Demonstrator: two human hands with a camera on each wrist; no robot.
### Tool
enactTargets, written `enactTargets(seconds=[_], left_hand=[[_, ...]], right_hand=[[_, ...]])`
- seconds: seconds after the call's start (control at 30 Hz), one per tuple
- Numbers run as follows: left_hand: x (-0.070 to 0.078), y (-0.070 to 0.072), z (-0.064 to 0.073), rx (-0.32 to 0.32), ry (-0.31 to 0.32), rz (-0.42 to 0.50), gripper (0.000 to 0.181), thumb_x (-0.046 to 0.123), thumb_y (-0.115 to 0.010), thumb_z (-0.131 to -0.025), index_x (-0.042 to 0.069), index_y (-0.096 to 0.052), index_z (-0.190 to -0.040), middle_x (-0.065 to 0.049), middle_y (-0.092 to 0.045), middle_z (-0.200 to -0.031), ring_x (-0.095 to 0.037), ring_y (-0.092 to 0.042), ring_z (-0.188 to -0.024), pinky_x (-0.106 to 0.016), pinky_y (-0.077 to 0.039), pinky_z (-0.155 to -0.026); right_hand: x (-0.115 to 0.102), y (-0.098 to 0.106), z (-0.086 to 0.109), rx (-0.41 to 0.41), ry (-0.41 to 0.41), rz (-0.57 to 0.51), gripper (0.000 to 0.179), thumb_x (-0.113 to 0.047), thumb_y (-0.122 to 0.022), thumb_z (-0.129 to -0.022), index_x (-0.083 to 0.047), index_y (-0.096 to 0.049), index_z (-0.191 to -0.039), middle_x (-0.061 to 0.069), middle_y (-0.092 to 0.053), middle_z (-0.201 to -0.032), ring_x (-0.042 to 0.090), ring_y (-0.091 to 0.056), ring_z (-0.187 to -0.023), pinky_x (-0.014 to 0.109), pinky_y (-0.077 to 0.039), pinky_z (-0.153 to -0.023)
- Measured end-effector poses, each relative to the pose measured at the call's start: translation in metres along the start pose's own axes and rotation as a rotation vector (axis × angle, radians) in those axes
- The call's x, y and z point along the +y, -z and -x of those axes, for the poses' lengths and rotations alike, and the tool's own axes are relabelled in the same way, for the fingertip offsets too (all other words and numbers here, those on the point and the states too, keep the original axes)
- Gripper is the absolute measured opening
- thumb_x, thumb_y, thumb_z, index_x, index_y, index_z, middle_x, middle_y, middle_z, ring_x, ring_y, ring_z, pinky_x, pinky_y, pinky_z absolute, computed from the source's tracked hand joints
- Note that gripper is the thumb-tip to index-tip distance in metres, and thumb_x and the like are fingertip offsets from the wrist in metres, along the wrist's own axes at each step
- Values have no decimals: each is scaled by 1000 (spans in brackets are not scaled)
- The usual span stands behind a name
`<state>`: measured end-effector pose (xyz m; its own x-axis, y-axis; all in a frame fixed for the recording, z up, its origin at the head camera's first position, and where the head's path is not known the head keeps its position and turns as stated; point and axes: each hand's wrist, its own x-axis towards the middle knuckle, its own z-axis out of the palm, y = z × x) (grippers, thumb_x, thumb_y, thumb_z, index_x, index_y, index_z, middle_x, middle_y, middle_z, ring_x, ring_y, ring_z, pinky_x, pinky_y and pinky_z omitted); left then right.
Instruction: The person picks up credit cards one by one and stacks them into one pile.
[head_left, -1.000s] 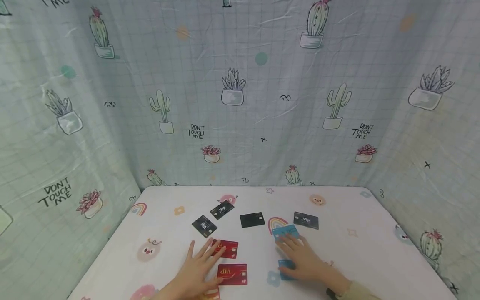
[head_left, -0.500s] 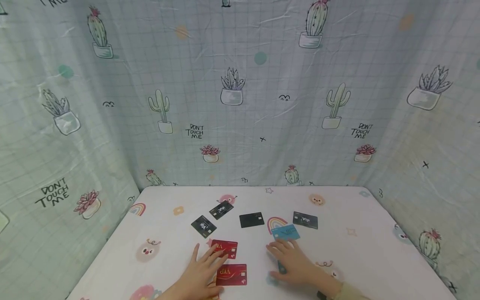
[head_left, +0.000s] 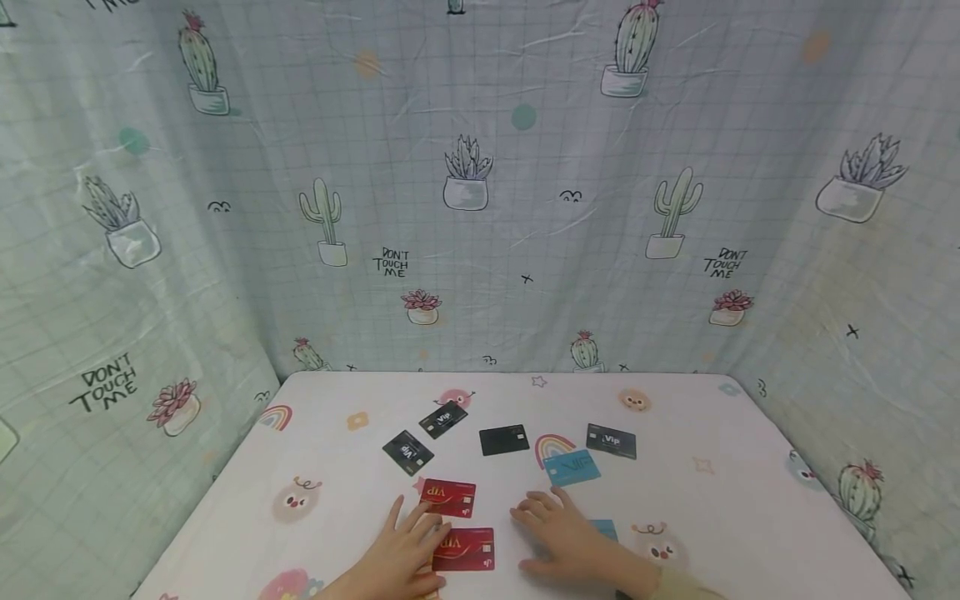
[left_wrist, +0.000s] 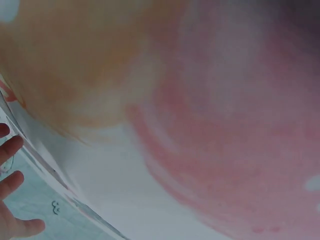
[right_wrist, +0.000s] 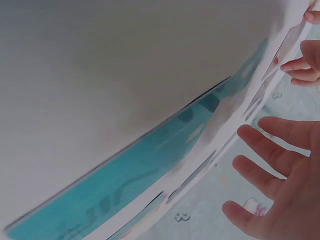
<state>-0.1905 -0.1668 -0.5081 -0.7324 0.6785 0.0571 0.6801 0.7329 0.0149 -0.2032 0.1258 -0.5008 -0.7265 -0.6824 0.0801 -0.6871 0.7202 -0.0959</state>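
Observation:
My left hand (head_left: 405, 554) has its fingers spread, with fingertips right at the lower red VIP card (head_left: 472, 550) and just below the upper red VIP card (head_left: 450, 497). An orange card (head_left: 427, 593) shows partly from under it. My right hand (head_left: 558, 537) is over the table with fingers loosely bent, left of the lower blue card (head_left: 604, 529), which it partly covers. Just above its fingers is the upper blue VIP card (head_left: 572, 467). The right wrist view shows relaxed, empty right fingers beside a blue card (right_wrist: 120, 175); the left wrist view catches only left fingertips (left_wrist: 12, 185).
Behind the coloured cards lie several black cards: two VIP ones on the left (head_left: 408, 452) (head_left: 443, 419), a plain one (head_left: 504, 440) in the middle and another VIP card (head_left: 611, 441) on the right. A cactus-print curtain (head_left: 480, 250) surrounds the white patterned table (head_left: 360, 467).
My right hand has slid left and slightly toward me, off the upper blue card, and the lower blue card's right end now shows. My left hand has drawn back slightly, uncovering more of the upper red card.

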Motion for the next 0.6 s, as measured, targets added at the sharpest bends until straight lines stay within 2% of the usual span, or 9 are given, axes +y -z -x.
enactTargets(seconds=[0.13, 0.33, 0.47, 0.6], left_hand=[[-1, -1, -1, -18, -24, -32, 65, 63, -45, -78, 20, -46, -127, 5, -50, -120, -25, -37, -121, -62, -21, -97], [-2, -4, -1, 3, -47, -65, 64, 63, -41, -80, 21, -47, -127, 5, -51, -120, -24, -38, -121, -62, -22, -97], [-1, -3, -2, -21, -49, -72, 64, 64, -36, -81, 22, -46, -128, 6, -50, -121, -23, -37, -120, -61, -22, -97], [-1, -2, -2, -26, -59, -94, 64, 64, -34, -82, 21, -46, -128, 5, -50, -121, -23, -37, -118, -61, -23, -97]], right_hand=[[-7, -1, -5, -32, 23, 14, 60, -59, -49, -80, -21, -45, -125, -6, -52, -122, 20, -42, -119, 56, -31, -97], [-17, -2, -11, -87, 20, 18, 59, -60, -51, -78, -24, -45, -126, -9, -51, -123, 18, -42, -120, 54, -32, -98], [-22, -4, -15, -117, 29, 30, 59, -58, -53, -78, -24, -46, -125, -8, -50, -123, 17, -42, -120, 53, -33, -97], [-24, -6, -17, -118, 54, 56, 57, -56, -53, -79, -22, -46, -125, -7, -50, -123, 17, -42, -119, 52, -34, -97]])
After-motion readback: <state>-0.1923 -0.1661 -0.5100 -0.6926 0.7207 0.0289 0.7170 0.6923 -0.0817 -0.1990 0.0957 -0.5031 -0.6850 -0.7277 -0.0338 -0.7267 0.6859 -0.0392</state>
